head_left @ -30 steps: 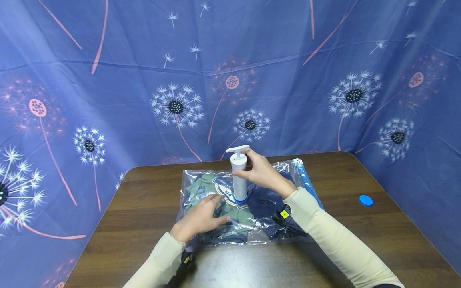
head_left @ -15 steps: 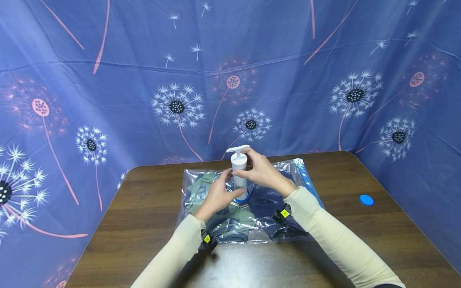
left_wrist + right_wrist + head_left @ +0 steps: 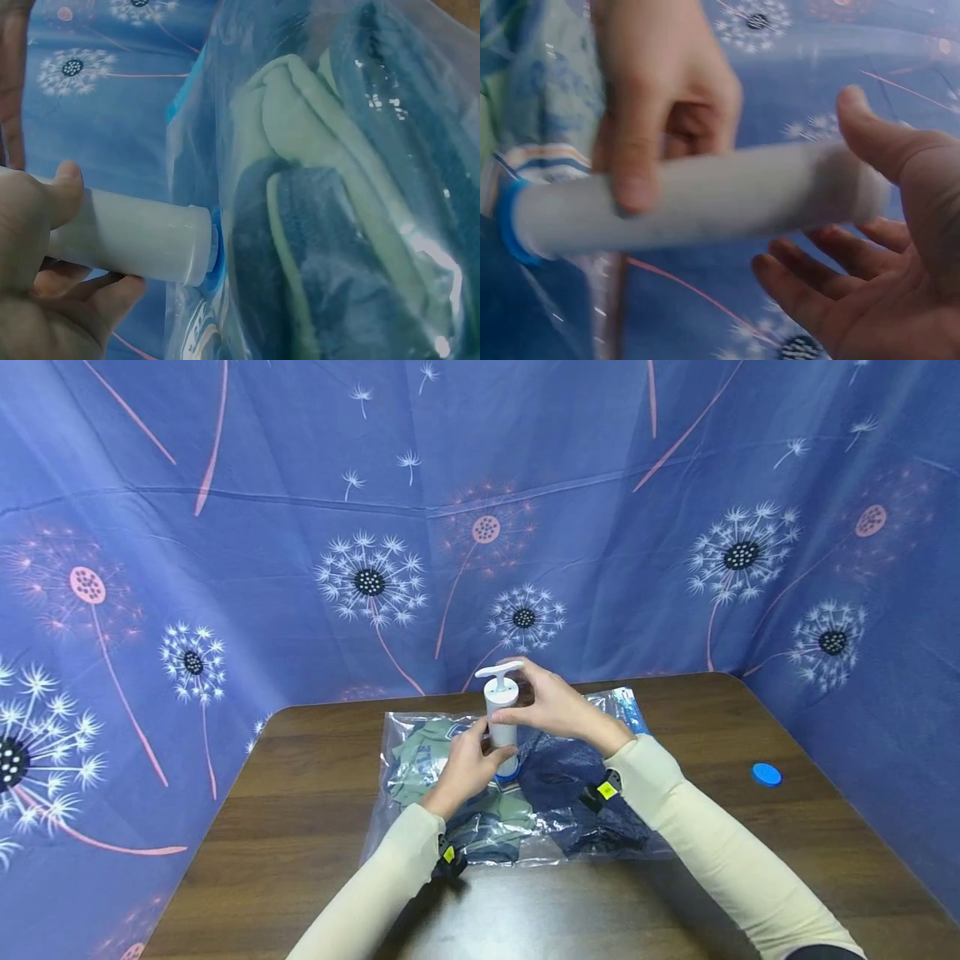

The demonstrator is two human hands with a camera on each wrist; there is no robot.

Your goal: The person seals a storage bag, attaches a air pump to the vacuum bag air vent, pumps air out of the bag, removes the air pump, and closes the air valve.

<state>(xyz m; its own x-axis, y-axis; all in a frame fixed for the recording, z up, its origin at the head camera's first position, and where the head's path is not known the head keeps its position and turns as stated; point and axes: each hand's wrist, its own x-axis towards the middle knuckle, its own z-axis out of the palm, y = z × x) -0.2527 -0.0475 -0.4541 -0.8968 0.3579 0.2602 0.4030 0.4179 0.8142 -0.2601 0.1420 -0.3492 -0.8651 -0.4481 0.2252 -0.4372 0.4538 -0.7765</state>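
A white hand pump [image 3: 500, 693] [image 3: 142, 232] stands upright with its base on the blue ring [image 3: 218, 255] [image 3: 508, 221] of a transparent bag [image 3: 540, 852]. Green and dark blue cloth lies inside the bag. My left hand [image 3: 465, 768] [image 3: 56, 270] [image 3: 664, 82] grips the lower part of the barrel, thumb on one side and fingers on the other. Near the top of the barrel is my right hand [image 3: 562, 706] [image 3: 900, 277], its fingers spread and thumb raised off the barrel in the right wrist view. Some of its fingers reach behind the T-shaped handle [image 3: 498, 670].
A blue round cap [image 3: 767, 774] lies on the wooden table [image 3: 262, 810] to the right of the bag. Behind and beside the table hangs a blue curtain [image 3: 600, 527] with dandelion prints.
My left hand has moved up and right from above the bag and taken hold of the barrel. My right hand has loosened and shifted slightly, its fingers rising towards the handle.
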